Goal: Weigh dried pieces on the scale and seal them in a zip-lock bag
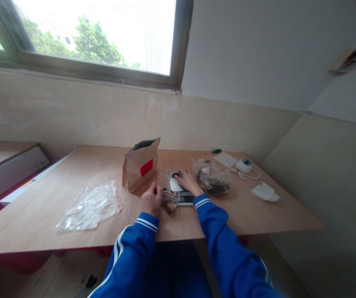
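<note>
My left hand (153, 198) is closed on the edge of a small clear zip bag (164, 180), which holds brown dried pieces (169, 206) low down. Beneath my right hand (189, 182) is a small kitchen scale (174, 186) with a silver plate. The fingers of that hand are spread, and their tips are at a dark dried piece (175, 175) on the plate; a firm grip on it does not show. Part of the scale's front and display is hidden by the bag. Right of the scale lie clear bags (216, 182) of dark dried pieces.
A brown paper pouch (140, 165) with a red label stands open-topped behind my left hand. A flat clear zip bag (92, 205) lies left on the wooden table (140, 231). To the right are a white dome camera (244, 165) with its cable, crumpled white tissue (265, 192) and a green-handled screwdriver (216, 151).
</note>
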`<state>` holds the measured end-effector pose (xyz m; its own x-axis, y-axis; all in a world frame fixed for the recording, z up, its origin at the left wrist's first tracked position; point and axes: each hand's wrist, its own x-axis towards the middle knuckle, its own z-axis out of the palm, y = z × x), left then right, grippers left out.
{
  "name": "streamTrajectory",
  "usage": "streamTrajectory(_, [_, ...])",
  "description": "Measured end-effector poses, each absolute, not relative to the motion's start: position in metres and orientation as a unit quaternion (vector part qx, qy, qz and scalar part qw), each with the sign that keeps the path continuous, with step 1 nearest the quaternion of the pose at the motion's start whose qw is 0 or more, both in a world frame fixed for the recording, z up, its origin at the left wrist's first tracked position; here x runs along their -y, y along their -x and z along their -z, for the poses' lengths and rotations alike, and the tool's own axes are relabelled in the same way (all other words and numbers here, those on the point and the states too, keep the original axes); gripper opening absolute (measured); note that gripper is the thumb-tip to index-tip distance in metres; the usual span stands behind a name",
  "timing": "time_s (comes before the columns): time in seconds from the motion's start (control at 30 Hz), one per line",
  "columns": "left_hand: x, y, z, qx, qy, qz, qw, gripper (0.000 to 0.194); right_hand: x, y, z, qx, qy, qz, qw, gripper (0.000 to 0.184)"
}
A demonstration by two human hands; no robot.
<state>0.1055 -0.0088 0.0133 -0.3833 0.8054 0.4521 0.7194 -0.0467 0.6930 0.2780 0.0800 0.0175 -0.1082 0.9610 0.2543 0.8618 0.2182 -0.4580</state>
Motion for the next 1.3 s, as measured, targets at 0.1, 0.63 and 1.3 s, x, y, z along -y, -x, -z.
streamTrajectory(0.1, [0.009, -0.105, -0.014, -0.688, -0.555, -0.465, 0.048, 0.02, -0.085, -0.273, -0.016, 0.735, 0.619, -0.077, 0.266, 0.042])
streamTrajectory(0.63, [0.007, -0.106, -0.012, -0.692, -0.543, -0.473, 0.058, 0.022, -0.071, -0.28, -0.034, 0.632, 0.547, -0.218, 0.503, 0.021])
streamTrajectory(1.3, [0.006, -0.103, -0.007, -0.694, -0.529, -0.484, 0.065, 0.026, 0.019, -0.238, -0.067, 0.694, 0.432, -0.213, 0.535, 0.021])
